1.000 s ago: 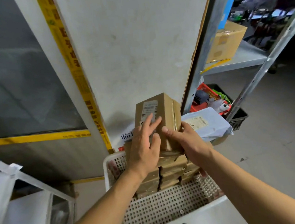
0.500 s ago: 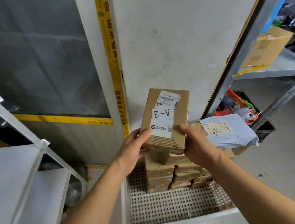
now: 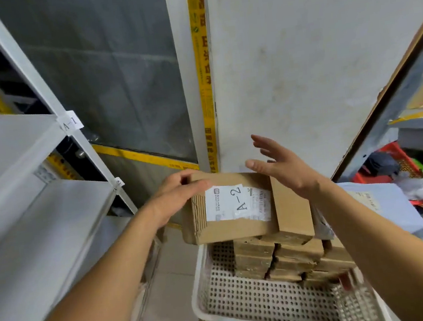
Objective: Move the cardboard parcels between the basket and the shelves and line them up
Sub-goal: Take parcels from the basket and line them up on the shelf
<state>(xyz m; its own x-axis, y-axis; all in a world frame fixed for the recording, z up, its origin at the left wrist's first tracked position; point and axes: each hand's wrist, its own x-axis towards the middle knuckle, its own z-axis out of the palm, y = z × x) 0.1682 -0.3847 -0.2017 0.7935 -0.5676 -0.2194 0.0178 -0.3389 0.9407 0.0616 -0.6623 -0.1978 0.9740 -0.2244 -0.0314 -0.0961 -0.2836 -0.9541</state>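
Soft, even indoor light fills the frame, brightest on the white wall [image 3: 300, 71] at upper right, with no hard shadows. Wide-angle distortion bends the shelf uprights [image 3: 38, 82] at the left edge. The lower right corner is smeared and blurred.

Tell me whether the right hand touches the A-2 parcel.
Cannot tell. In the head view the open right hand overlaps the parcel's far edge, fingers lifted; neither contact nor gap shows.
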